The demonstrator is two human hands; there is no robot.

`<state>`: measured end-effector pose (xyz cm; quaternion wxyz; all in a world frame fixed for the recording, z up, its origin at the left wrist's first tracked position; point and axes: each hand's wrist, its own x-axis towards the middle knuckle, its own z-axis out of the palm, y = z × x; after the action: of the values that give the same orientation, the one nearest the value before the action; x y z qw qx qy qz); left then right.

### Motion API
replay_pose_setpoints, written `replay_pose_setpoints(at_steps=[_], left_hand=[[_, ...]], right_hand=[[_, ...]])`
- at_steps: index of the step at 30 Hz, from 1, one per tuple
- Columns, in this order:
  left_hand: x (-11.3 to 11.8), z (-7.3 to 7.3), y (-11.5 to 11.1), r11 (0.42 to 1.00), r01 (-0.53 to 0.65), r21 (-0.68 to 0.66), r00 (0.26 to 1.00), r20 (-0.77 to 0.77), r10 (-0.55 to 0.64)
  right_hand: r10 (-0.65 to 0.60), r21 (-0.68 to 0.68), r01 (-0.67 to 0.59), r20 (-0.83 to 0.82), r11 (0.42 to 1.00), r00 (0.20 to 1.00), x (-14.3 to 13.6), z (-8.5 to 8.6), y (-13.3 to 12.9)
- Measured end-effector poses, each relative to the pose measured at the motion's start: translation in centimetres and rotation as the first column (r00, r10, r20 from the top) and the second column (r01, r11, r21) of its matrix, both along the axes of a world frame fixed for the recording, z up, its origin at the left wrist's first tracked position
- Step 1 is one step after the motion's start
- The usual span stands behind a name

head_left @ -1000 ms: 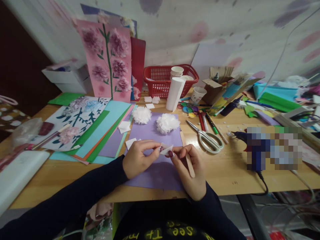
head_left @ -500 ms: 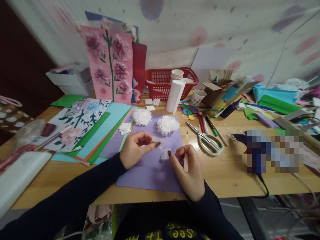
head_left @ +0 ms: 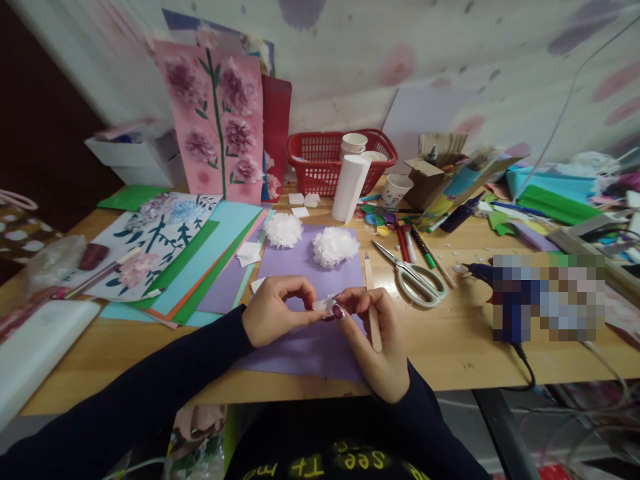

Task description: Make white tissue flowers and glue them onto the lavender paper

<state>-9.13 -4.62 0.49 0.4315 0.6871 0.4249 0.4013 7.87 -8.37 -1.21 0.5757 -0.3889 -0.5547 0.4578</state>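
Note:
Over a sheet of purple paper (head_left: 300, 353), my left hand (head_left: 280, 310) pinches a small piece of white tissue paper (head_left: 324, 305) between thumb and fingers. The fingertips of my right hand (head_left: 377, 340) meet the same piece from the other side. A wooden craft stick (head_left: 374, 328) is tucked in the right hand's fingers, its far end pointing away from me. Two fluffy white paper flowers, one at the left (head_left: 283, 231) and a larger one (head_left: 335, 247), lie on the purple sheet's far part.
Scissors (head_left: 423, 287) lie right of the purple sheet, near several markers (head_left: 424, 247). Farther right is a glue gun (head_left: 483, 272) with a cord. A red basket (head_left: 320, 177) and a white paper roll (head_left: 350, 190) stand behind. Coloured sheets (head_left: 200, 267) are stacked left.
My hands have come together, and the right fingertips now meet the tissue piece at the left fingertips. The craft stick has tilted with the right hand. The view has shifted slightly.

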Motion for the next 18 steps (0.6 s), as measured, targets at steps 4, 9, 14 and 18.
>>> replay_pose_setpoints(at_steps=[4, 9, 14, 18], left_hand=[[-0.06, -0.38, 0.38, 0.986, 0.076, -0.151, 0.992, 0.11, -0.06], [0.01, -0.22, 0.35, 0.968, 0.124, -0.219, 0.985, 0.143, -0.094], [0.07, -0.17, 0.24, 0.958, 0.139, -0.252, 0.985, 0.136, -0.108], [-0.09, -0.31, 0.44, 0.959, 0.153, -0.239, 0.98, 0.158, -0.117]], right_hand=[[0.033, -0.063, -0.034, -0.013, 0.997, 0.999, 0.15, 0.07, 0.17], [-0.001, -0.108, -0.003, -0.032, 0.994, 1.0, 0.1, 0.06, 0.48], [0.012, -0.134, -0.018, -0.046, 0.991, 0.999, 0.25, -0.05, 0.57], [-0.046, -0.14, 0.042, -0.026, 0.989, 0.999, 0.67, 0.03, 0.67]])
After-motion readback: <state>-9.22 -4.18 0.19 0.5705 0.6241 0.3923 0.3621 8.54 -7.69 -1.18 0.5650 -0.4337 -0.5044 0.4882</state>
